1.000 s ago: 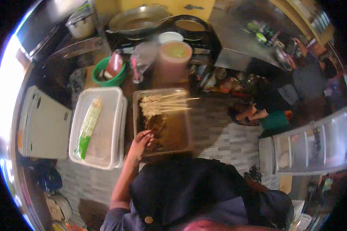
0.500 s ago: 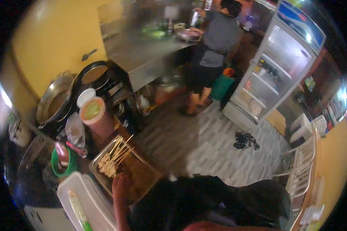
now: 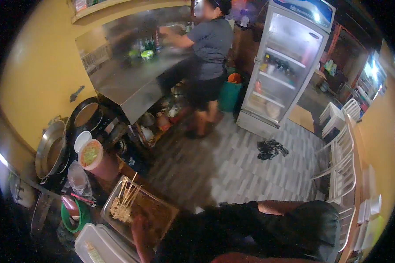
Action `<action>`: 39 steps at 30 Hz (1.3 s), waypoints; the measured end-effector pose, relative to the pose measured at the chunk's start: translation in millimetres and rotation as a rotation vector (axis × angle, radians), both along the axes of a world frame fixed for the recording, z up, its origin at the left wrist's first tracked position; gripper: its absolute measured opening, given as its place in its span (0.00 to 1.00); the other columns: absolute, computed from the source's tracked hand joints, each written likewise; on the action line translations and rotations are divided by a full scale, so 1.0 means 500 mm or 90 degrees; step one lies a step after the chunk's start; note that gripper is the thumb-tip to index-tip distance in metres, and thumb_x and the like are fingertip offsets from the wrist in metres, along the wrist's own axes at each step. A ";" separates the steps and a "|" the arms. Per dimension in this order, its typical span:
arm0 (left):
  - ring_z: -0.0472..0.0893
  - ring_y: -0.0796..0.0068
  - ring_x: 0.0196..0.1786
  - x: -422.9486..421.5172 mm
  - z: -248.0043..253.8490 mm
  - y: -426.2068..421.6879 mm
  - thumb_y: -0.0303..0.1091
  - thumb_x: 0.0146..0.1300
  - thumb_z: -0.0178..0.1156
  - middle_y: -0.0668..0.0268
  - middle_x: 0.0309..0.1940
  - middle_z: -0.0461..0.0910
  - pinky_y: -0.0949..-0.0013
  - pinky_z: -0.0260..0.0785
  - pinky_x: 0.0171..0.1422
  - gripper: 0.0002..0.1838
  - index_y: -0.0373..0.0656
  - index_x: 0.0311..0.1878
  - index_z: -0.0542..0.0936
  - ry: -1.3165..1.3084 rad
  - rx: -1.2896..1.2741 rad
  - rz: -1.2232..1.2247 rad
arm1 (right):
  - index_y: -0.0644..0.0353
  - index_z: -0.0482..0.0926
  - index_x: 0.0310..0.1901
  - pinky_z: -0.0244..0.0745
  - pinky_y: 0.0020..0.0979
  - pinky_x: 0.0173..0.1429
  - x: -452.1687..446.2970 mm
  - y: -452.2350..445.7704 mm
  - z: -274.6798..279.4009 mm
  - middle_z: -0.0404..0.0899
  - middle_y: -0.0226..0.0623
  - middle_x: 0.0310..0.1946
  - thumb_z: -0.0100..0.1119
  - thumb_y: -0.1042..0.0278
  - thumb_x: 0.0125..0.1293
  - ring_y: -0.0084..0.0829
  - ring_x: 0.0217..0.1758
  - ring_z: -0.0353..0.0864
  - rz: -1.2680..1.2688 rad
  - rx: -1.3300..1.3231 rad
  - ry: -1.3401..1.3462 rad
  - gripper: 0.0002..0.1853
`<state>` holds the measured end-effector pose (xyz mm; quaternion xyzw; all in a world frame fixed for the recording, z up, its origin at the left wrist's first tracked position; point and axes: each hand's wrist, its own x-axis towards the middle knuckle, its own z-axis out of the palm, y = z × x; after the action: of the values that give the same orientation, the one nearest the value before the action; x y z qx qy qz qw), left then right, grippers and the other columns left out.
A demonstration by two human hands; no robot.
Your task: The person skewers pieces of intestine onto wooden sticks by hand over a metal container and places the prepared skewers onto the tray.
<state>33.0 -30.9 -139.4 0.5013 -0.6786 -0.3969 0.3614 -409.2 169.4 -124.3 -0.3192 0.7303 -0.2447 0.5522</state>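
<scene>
My left hand (image 3: 140,223) is low over the brown-stained metal tray (image 3: 162,219), just beside the meat skewers (image 3: 120,210). Its fingers are dark and blurred, so their grip does not show. Several skewers lie bunched at the tray's left side, meat toward me and bare sticks pointing away. My right hand is out of sight; only a patch of skin shows at the bottom edge and another by the dark clothing. Left of the tray are a pale plastic container (image 3: 105,243) with a bottle on its lid, and a green basket (image 3: 84,217).
Beyond the tray are an open tub (image 3: 92,155) of chopped greens in liquid and large pans (image 3: 48,149). A co-worker (image 3: 210,48) stands at a steel counter (image 3: 123,83). A glass-door fridge (image 3: 285,65), a black plastic bag (image 3: 272,149) and white chairs (image 3: 342,179) are to the right.
The view has shifted, showing more of the counter. The co-worker has turned sideways, arms stretched over the counter. My left hand stays by the skewers, now a little lower in view.
</scene>
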 end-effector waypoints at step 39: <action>0.72 0.52 0.54 0.000 0.159 -0.025 0.33 0.61 0.51 0.49 0.50 0.73 0.60 0.64 0.60 0.14 0.36 0.47 0.74 0.269 0.368 0.229 | 0.45 0.52 0.65 0.77 0.40 0.46 -0.117 0.064 0.112 0.75 0.36 0.48 0.55 0.65 0.59 0.33 0.43 0.78 -0.089 0.180 -0.257 0.33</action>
<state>32.9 -43.4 -59.8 0.6003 -0.3513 -0.5963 0.4009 -467.8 201.4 -68.6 -0.1322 0.6527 -0.2361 0.7076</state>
